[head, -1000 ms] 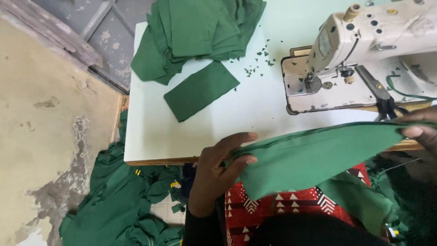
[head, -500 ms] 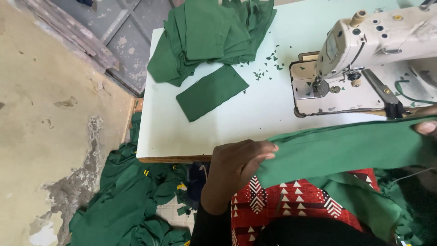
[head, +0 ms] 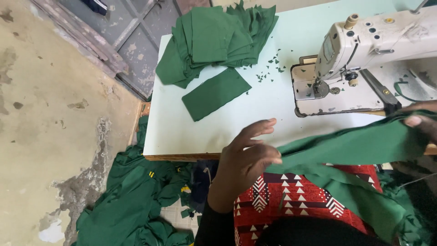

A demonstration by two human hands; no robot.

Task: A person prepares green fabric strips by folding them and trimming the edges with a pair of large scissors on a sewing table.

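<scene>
I see my left hand (head: 246, 157) low centre, just off the desk's near edge. Thumb and fingers (head: 261, 132) pinch the left end of a long green cloth strip (head: 359, 146); index and middle finger stick out straight above it, so grip is partial, not a full fist. My right hand (head: 421, 120) is at the frame's right edge, only partly in view; fingers curl over the strip's other end and hold it. Strip runs taut-ish betw. both hands, held in the air along the near edge of the desk (head: 273, 98), sloping up to the right. More green cloth hangs from it down over a red patterned garment (head: 296, 196) w/ white triangles on my lap.

Outward: a white sewing machine (head: 368, 41) sits at the desk's right side, its base plate near the near-right edge. Black-handled scissors (head: 380, 91) lie on the machine bed, just above my right hand. A single flat green rectangle (head: 216, 93) lies mid-desk, towards the left. Behind it, at the far-left corner, a stack of green cut pieces (head: 214, 38) overhangs the left edge. Small green scraps (head: 268, 68) dot the desk betw. stack and machine. Below the left edge, a heap of green cloth (head: 132, 200) lies on the floor (head: 50, 136), which is worn concrete.
</scene>
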